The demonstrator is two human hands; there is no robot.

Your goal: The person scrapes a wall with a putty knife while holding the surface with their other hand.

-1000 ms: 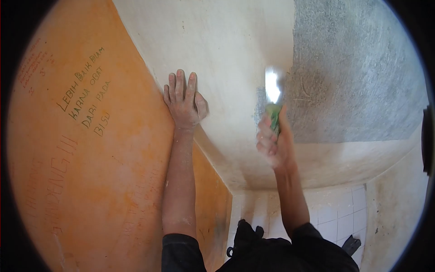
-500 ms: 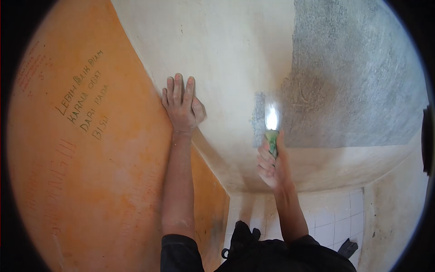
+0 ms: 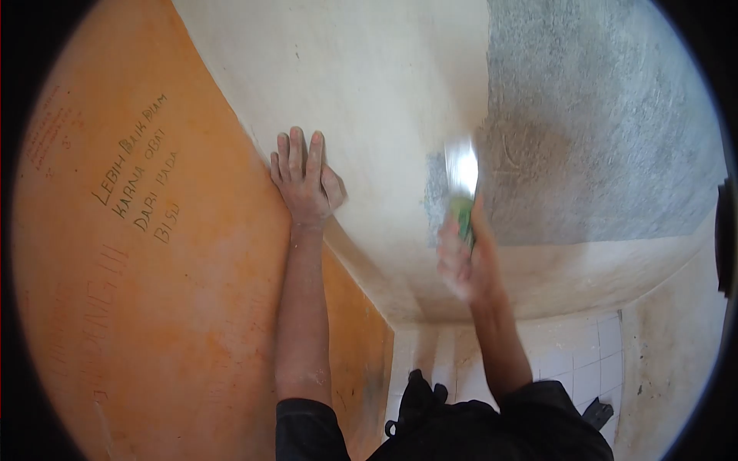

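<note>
My right hand (image 3: 470, 265) is wrapped round the green handle of a scraper (image 3: 463, 167), its shiny metal blade pointing up the pale wall (image 3: 369, 92). The blade overlaps the left edge of a rough grey patch (image 3: 584, 123) where the pale coat is gone. A slight motion blur smears the hand and blade. Against the same wall, close to its corner with the orange wall (image 3: 184, 307), my left hand (image 3: 304, 180) lies flat with fingers stretched upward and thumb out to the side.
Handwriting in dark and red lines covers parts of the orange wall to the left. Below, white floor tiles (image 3: 573, 365) show past my dark clothing, with a small black object (image 3: 598, 413) on them. Another pale wall (image 3: 661, 361) closes off the right side.
The scraper blade has moved a little upward along the grey edge, and my right elbow has swung outward to the right. My left hand stays on the wall while the view shifts slightly.
</note>
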